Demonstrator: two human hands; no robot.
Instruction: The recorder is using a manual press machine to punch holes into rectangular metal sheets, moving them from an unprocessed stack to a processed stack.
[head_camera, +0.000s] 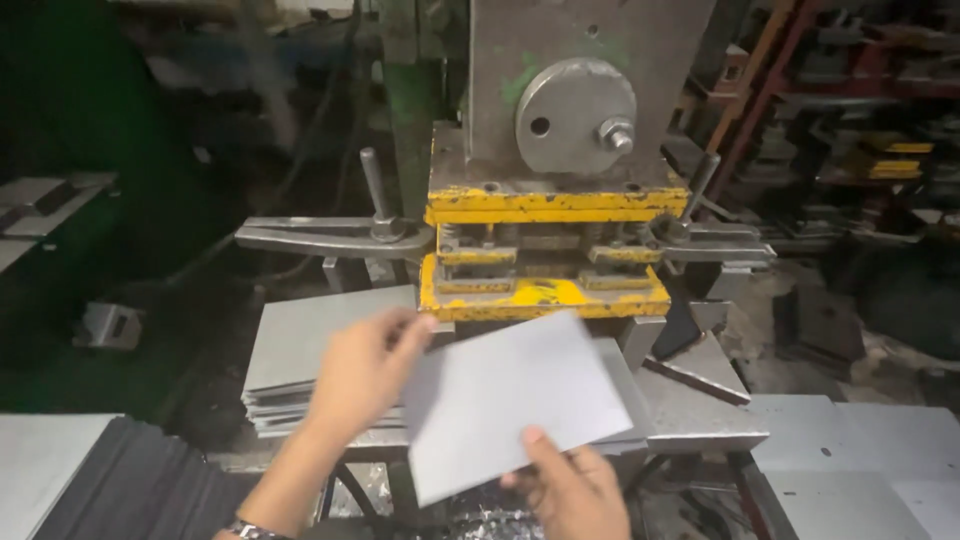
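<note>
Gripping flat grey sheet (515, 400) (smooth metal)

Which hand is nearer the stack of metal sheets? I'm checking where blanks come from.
Left. The left hand hovers over the stack; the right hand is off to its right, holding the sheet.

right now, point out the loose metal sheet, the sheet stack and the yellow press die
metal sheet (510, 395), head view, middle of its face
sheet stack (295, 345), head view, top sheet
yellow press die (545, 297), head view, lower front edge
</note>
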